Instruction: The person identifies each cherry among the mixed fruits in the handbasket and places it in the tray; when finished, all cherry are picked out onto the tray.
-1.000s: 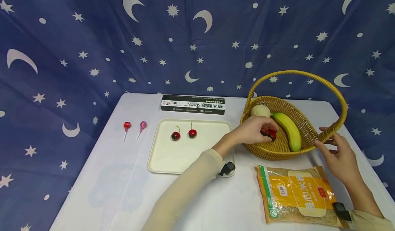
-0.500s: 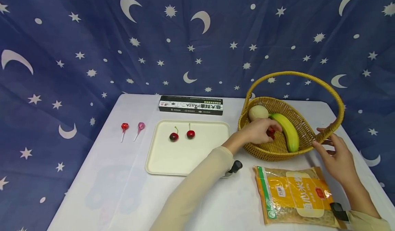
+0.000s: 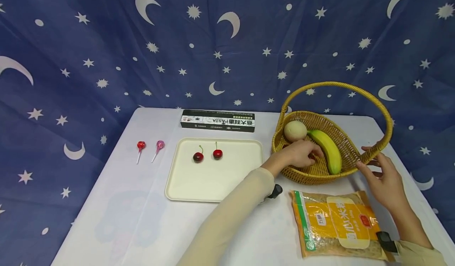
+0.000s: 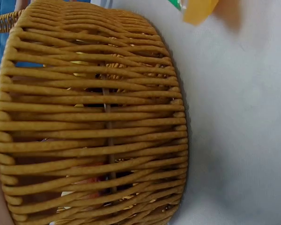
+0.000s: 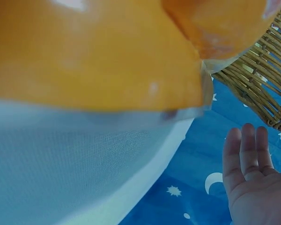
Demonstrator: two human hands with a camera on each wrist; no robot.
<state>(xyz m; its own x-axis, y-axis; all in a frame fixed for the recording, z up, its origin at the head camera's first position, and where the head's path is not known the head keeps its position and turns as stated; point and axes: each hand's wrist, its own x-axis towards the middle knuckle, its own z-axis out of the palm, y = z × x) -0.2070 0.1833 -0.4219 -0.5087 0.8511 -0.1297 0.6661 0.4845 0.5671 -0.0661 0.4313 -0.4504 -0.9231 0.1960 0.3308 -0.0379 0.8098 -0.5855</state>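
Observation:
A wicker basket [image 3: 313,179] with a tall handle holds a banana [image 3: 328,151] and a pale round fruit [image 3: 295,131]. My left hand [image 3: 300,153] reaches over its near-left rim, low inside beside the banana, fingers bent downward. Dark red shows at its fingertips; whether they hold a cherry I cannot tell. The basket's woven side [image 4: 93,117] fills the left wrist view and screens that hand's fingers. At the handle's right base, my right hand [image 3: 384,179] has its thumb and forefinger on the rim. Its other fingers extend alongside in the right wrist view.
A cream tray [image 3: 202,183] carries two cherries [image 3: 207,155]. Behind it lies a black pasta box [image 3: 217,120]. A red lollipop [image 3: 141,144] and a pink lollipop [image 3: 160,144] lie at the left. In front of the basket is an orange noodle packet [image 3: 337,226], under the right forearm.
My left hand has shifted slightly toward the banana inside the basket, and the dark red cherries seen by its fingers earlier are now mostly covered. My right hand stays at the rim.

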